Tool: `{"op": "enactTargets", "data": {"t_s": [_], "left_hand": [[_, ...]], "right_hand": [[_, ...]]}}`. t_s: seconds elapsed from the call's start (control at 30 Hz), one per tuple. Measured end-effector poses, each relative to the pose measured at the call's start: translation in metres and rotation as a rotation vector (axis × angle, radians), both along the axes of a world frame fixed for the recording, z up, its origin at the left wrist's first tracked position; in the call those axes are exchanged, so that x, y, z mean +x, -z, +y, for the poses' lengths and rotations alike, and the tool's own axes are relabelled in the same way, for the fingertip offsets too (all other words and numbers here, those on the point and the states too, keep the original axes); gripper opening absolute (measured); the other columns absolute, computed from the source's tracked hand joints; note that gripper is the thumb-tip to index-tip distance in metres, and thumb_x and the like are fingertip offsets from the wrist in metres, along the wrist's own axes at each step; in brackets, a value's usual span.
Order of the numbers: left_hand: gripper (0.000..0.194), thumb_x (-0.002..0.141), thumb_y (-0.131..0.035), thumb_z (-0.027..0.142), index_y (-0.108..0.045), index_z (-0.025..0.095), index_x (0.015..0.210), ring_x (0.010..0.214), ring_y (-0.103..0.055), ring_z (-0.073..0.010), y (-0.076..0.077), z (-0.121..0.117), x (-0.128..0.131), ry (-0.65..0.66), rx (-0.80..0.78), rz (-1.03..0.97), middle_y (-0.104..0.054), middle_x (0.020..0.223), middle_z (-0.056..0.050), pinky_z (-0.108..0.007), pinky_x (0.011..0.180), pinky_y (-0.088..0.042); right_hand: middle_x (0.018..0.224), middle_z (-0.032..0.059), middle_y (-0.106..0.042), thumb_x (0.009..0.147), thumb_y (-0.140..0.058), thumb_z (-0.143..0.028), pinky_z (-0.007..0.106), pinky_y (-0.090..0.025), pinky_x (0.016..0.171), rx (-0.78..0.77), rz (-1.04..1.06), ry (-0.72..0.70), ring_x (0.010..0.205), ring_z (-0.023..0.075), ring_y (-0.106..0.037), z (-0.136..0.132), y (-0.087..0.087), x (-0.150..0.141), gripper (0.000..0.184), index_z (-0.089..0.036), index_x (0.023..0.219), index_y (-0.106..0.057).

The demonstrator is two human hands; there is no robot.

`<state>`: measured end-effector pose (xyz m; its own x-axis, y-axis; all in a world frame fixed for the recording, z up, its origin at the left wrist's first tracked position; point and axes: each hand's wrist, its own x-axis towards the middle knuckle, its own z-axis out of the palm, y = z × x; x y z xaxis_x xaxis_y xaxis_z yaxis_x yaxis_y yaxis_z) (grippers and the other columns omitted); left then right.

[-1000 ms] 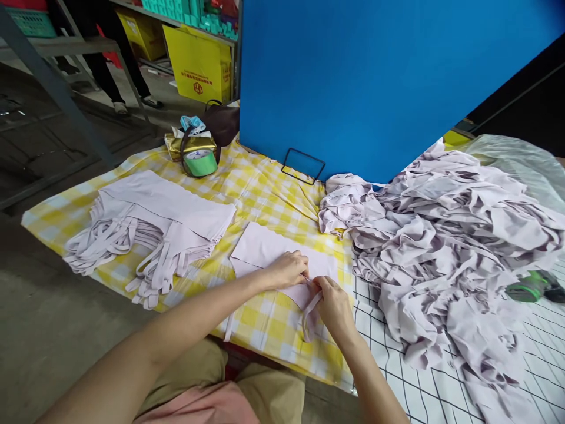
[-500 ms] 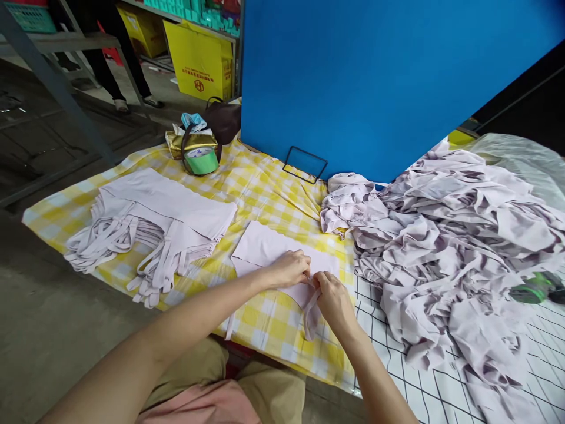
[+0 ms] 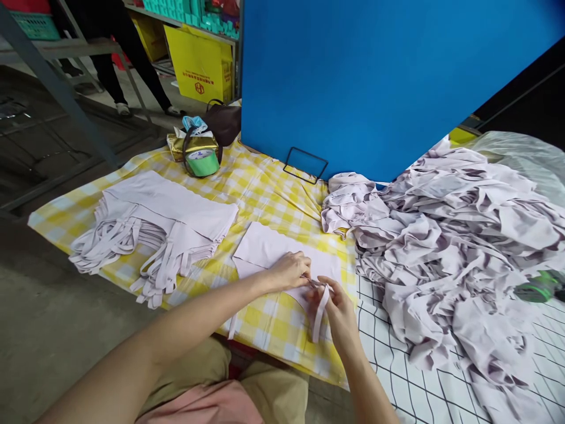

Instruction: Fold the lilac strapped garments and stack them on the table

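A pale lilac strappy top (image 3: pixel 260 244) lies flat in front of me. My left hand (image 3: pixel 289 271) is closed over its lower edge, fingertips pinched near the base of a strap. What sits inside that pinch is mostly hidden; a thin dark bit shows between the two hands, too small to name. My right hand (image 3: pixel 338 303) pinches the fabric strap (image 3: pixel 321 315), whose loop hangs down below the fingers. Another strap dangles from the top's left side. To the left lies a neat stack of matching tops (image 3: pixel 168 203), straps trailing toward me.
A large loose heap of lilac garments (image 3: pixel 441 247) covers the right side. A blue panel (image 3: pixel 375 88) stands at the back, with a thin black wire frame (image 3: pixel 305 165) before it. Green tape (image 3: pixel 202 162) sits back left on the checked cloth (image 3: pixel 265 197). A person's legs (image 3: pixel 141 76) show beyond.
My right hand has turned and opened its grip slightly, bringing the strap loop upright and a little to the right. My left hand stays nearly in place. The person behind has shifted a foot rightward.
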<state>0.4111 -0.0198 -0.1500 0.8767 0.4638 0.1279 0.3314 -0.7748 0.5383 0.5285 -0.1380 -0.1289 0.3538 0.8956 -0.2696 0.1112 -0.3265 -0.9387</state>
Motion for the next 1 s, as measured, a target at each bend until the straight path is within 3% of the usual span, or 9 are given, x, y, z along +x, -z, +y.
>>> {"op": "enactTargets", "data": {"t_s": [0.1,0.17,0.37,0.5,0.7,1.0], "left_hand": [[0.011,0.075,-0.063,0.026,-0.068,0.018,0.080,0.091,-0.051,-0.0179,-0.001,-0.001,-0.006,0.031,-0.006,-0.015,-0.061,0.088,-0.003,-0.028,0.078,-0.039],[0.013,0.074,-0.064,0.028,-0.068,0.018,0.083,0.093,-0.051,-0.0180,-0.002,-0.002,-0.013,0.062,-0.010,-0.042,-0.059,0.092,-0.003,-0.027,0.081,-0.039],[0.027,0.081,-0.054,0.027,-0.063,0.017,0.104,0.112,-0.047,-0.0193,-0.006,-0.012,-0.028,0.110,-0.046,-0.044,-0.053,0.117,-0.008,-0.029,0.097,-0.034],[0.038,0.088,-0.042,0.026,-0.049,0.023,0.125,0.134,-0.020,-0.0258,-0.004,-0.021,-0.029,0.134,-0.008,0.108,-0.033,0.142,-0.006,-0.044,0.108,-0.015],[0.042,0.091,-0.035,0.030,-0.039,0.026,0.133,0.137,-0.011,-0.0260,-0.003,-0.021,-0.029,0.179,0.017,0.198,-0.023,0.147,-0.004,-0.047,0.109,-0.012],[0.042,0.092,-0.033,0.030,-0.037,0.026,0.134,0.137,-0.009,-0.0238,-0.005,-0.022,-0.028,0.169,0.022,0.237,-0.020,0.148,-0.003,-0.045,0.109,-0.010]], "right_hand": [[0.081,0.0063,-0.068,0.070,-0.066,-0.042,0.032,-0.046,0.069,-0.075,0.535,0.057,0.074,0.0200,-0.063,-0.026,-0.006,-0.004,0.047,-0.017,0.109,-0.054],[0.076,0.0055,-0.068,0.070,-0.067,-0.042,0.032,-0.046,0.070,-0.099,0.623,0.099,0.072,0.0187,-0.063,-0.045,-0.010,-0.005,0.050,-0.016,0.111,-0.055],[0.074,0.0049,-0.068,0.072,-0.065,-0.048,0.034,-0.045,0.081,-0.141,0.199,0.141,0.083,0.0219,-0.061,-0.095,-0.007,-0.019,0.048,-0.016,0.107,-0.059],[0.094,0.0103,-0.066,0.076,-0.057,-0.049,0.036,-0.045,0.082,-0.069,-0.111,0.165,0.090,0.0245,-0.061,-0.115,0.011,-0.035,0.043,-0.017,0.106,-0.060],[0.101,0.0101,-0.062,0.085,-0.047,-0.038,0.041,-0.040,0.085,0.104,-0.652,0.103,0.100,0.0259,-0.052,-0.135,0.033,-0.048,0.028,-0.021,0.104,-0.059],[0.114,0.0071,-0.058,0.089,-0.041,-0.029,0.042,-0.034,0.088,0.133,-0.856,-0.004,0.110,0.0267,-0.046,-0.155,0.048,-0.057,0.032,-0.025,0.120,-0.046]]}}
